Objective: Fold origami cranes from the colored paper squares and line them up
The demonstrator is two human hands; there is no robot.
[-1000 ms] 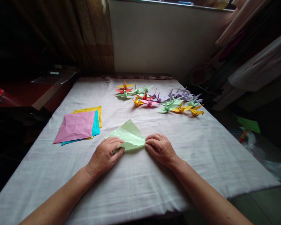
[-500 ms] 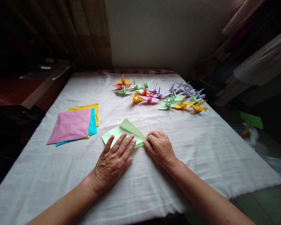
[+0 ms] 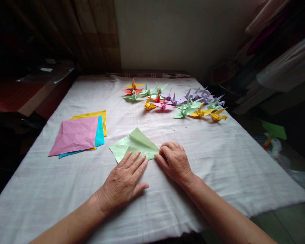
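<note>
A pale green sheet of origami paper (image 3: 139, 139) lies on the white cloth, its far and near flaps folded inward and narrowing to a point at the right. My left hand (image 3: 124, 178) rests flat on its near edge, fingers stretched out and thumb spread toward me. At the right tip, my right hand (image 3: 174, 161) pinches the paper between thumb and curled fingers. Part of the near flap is hidden beneath the left fingertips.
Creased pink, blue and yellow sheets (image 3: 78, 134) lie stacked on the left. Several folded paper cranes (image 3: 185, 110) in green, yellow, red, pink and purple stand toward the back. A dark red surface (image 3: 15, 95) with a clear plastic packet adjoins the cloth-covered table (image 3: 91, 189).
My left hand has slid slightly toward me along the paper, and its thumb has swung outward. The right hand keeps its pinch at the tip.
</note>
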